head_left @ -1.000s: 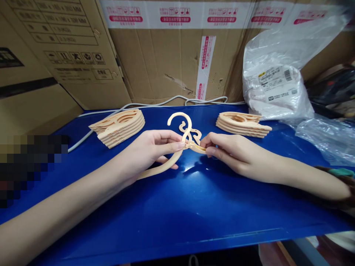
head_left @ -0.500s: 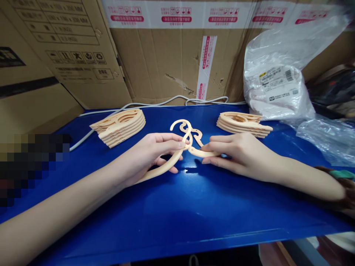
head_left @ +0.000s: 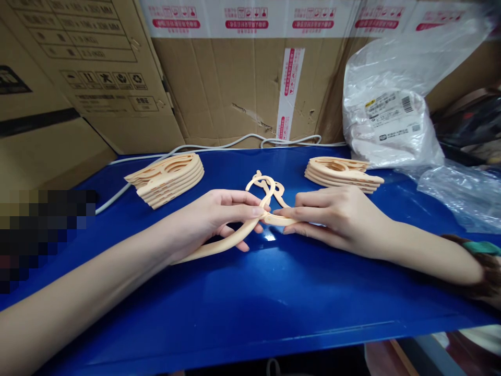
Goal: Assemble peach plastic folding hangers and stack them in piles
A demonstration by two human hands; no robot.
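My left hand (head_left: 225, 211) is closed on a peach-coloured plastic hanger piece (head_left: 223, 244), which has a curved hook (head_left: 270, 183) at its top and a long arm running back under my wrist. My right hand (head_left: 336, 216) pinches a second hanger arm (head_left: 279, 221). The inner end of that arm meets the hook piece at my left fingertips; whether they are joined cannot be seen. Just behind the hook, another hanger piece (head_left: 279, 192) with curled ends shows in part, the rest hidden by the hook and my right hand.
Stacks of peach hanger parts stand at left (head_left: 172, 180) and right (head_left: 342, 175) on the blue table (head_left: 250, 313). A white cable (head_left: 219, 145) runs along the back, before a cardboard box (head_left: 219, 89). A clear plastic bag (head_left: 391, 115) sits at back right.
The right arm piece has moved left and now meets the hook piece at my left fingertips. The hook has shifted slightly right and down, and the left hanger arm lies lower.
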